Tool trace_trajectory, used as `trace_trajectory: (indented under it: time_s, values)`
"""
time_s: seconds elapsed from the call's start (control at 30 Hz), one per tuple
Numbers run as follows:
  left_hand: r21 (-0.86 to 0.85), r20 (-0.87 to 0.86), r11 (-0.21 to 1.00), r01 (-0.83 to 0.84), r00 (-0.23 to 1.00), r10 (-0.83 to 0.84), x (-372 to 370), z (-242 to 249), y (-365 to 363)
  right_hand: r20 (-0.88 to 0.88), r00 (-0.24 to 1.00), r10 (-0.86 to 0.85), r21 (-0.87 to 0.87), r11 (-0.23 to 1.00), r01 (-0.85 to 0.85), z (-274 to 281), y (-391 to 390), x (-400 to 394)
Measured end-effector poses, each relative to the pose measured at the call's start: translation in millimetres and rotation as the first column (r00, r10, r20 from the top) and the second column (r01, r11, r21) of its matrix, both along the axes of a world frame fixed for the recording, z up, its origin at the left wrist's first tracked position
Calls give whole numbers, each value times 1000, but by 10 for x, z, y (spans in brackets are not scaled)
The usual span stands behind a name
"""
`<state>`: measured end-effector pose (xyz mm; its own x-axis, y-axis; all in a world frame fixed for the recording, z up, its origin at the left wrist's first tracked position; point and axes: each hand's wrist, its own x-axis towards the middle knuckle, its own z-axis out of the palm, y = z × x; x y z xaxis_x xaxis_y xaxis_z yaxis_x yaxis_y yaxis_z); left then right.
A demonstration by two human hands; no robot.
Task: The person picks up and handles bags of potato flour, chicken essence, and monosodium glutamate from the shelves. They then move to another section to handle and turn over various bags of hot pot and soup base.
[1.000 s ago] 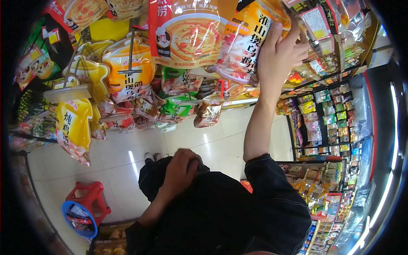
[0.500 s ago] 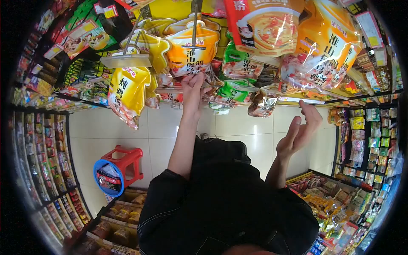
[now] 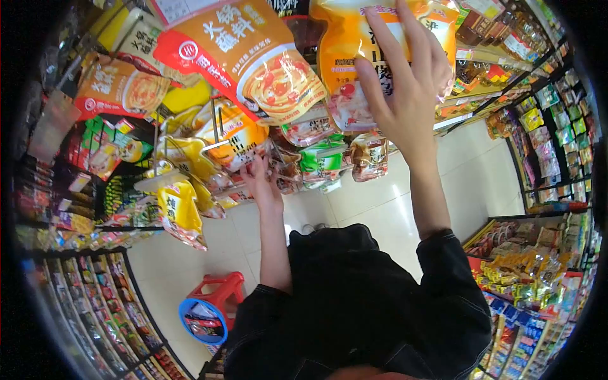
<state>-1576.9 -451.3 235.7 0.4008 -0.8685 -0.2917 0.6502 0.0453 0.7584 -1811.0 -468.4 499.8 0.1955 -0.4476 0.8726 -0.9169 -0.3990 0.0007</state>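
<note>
My right hand (image 3: 405,88) is raised at the upper right, its fingers spread over the front of an orange and white soup pouch (image 3: 345,57). My left hand (image 3: 261,180) touches the lower edge of another orange pouch (image 3: 234,136) on a metal hook, with its fingers apart. Between the two hangs a large red and tan pouch (image 3: 272,69) with a bowl of sauce pictured on it. A yellow pouch (image 3: 180,206) hangs to the left of my left hand, and a green pouch (image 3: 322,158) hangs to its right.
A red stool (image 3: 221,288) stands on the tiled floor beside a blue-rimmed basket (image 3: 183,315) with packets in it. Shelves of packaged goods (image 3: 95,304) line the left side. At the right is a bin of packets (image 3: 525,272), with more shelves beyond.
My right hand has risen from above the floor to the orange and white pouch. The view has turned and shifted, and the red and tan pouch appears further left. My left hand stays by its pouch.
</note>
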Motion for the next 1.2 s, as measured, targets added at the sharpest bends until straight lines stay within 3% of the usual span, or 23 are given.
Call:
trace_trajectory:
  time_s: [0.07,0.1,0.2,0.23,0.57,0.67,1.0,1.07,1.2]
  values:
    - [-31,-66,999,12,998,-14,10,58,0,-19,997,-81,32,996,81,111,-59,66]
    - [-48,-82,999,17,996,-21,5,93,16,63,998,-25,53,998,22,91,-123,95]
    - [-85,-121,996,21,992,-31,-53,168,74,84,996,-26,68,997,20,159,-206,157]
    - [-112,-127,993,32,991,-46,-50,163,95,50,991,-123,126,985,116,256,-134,246]
    - [-151,-236,988,9,971,-45,4,276,289,290,952,-101,59,994,87,100,-472,475]
    - [-144,-344,990,8,937,-58,50,245,298,264,964,-26,-154,986,69,-208,-692,410]
    - [-161,-323,986,-30,946,-24,24,242,229,290,953,84,-172,985,-35,-255,-116,26]
    - [-114,-319,992,-50,948,11,14,212,192,295,955,26,-128,992,13,-255,104,-26]
    - [-123,-405,989,-82,914,26,-17,170,159,307,950,56,-113,993,-22,-403,401,-161]
